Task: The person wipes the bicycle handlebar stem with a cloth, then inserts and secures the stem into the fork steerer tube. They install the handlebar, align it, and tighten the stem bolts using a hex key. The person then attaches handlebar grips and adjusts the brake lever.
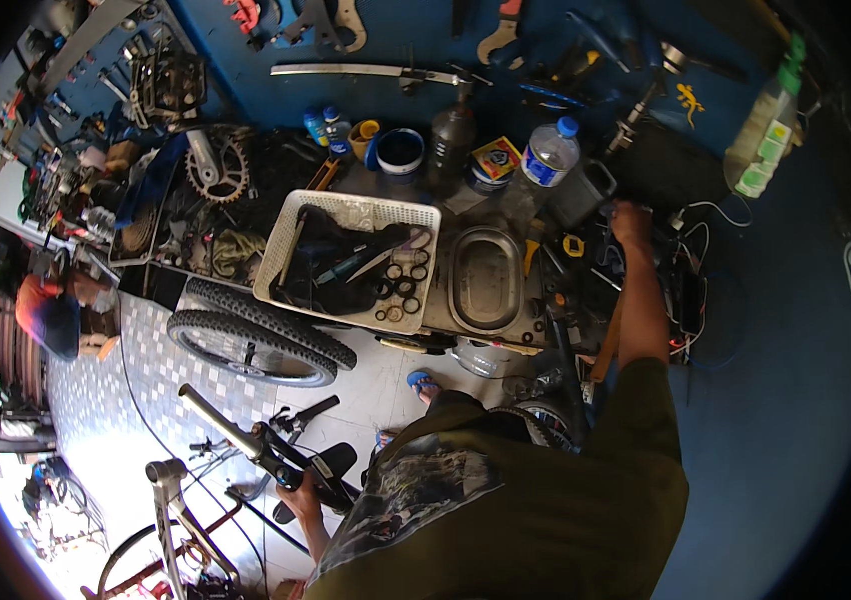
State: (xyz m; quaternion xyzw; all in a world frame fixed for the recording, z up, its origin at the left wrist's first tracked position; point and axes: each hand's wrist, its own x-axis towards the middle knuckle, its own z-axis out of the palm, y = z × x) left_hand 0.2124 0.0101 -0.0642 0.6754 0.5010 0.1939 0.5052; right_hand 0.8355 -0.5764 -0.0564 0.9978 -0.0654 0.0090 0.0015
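Observation:
My left hand (298,495) is low on the left, its fingers wrapped round a black bicycle suspension fork (281,460). The fork is tilted, and its bare silver steerer tube (211,412) points up and left. My right arm stretches over the right end of the workbench. There my right hand (631,224) is closed among dark clutter, beside a grey-black jug-like container (583,195). Whatever its fingers hold is hidden. A white cable (711,206) runs just right of this hand.
On the bench stand a cream plastic basket (279,240) with tools and rings, an oval metal tray (458,290), and a water bottle (551,155). Bicycle wheels (246,345) lean below. A silver frame (168,520) stands lower left. A person in a cap (46,315) is at far left.

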